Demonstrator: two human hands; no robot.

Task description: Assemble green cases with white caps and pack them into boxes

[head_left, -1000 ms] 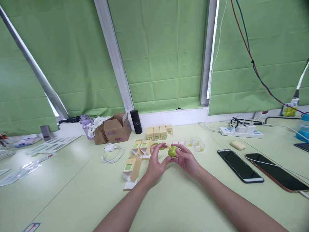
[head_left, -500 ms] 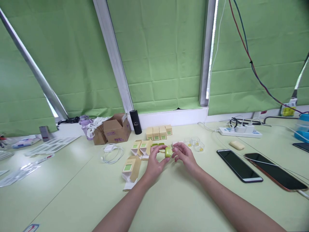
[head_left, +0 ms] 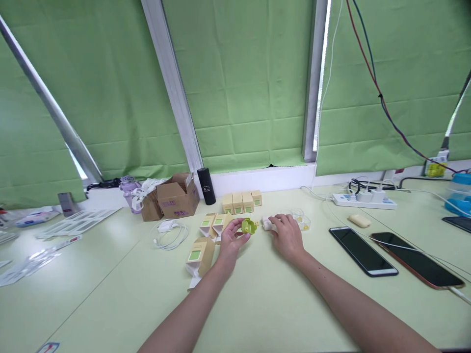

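My left hand [head_left: 231, 239] pinches a small green object [head_left: 248, 226] just above the table, beside several open tan cartons [head_left: 215, 224]. Resting on the table to its right, my right hand [head_left: 287, 236] has its fingers curled over a small white piece [head_left: 267, 223], next to clear little cups [head_left: 302, 221]. Whether the right hand grips that piece I cannot tell. A row of closed tan boxes [head_left: 242, 202] with green labels stands just behind both hands. One more open carton [head_left: 200, 255] lies to the left of my left wrist.
At the back left are brown cardboard boxes [head_left: 172, 198], a black cylinder [head_left: 206, 186], a purple bottle [head_left: 129, 193] and a white cable [head_left: 170, 232]. Two phones [head_left: 362, 251] lie to the right. A power strip [head_left: 364, 200] with plugs sits behind them.
Both hands held the green object together a second ago. The right hand has let go and moved right to the white piece; the left hand keeps the green object.
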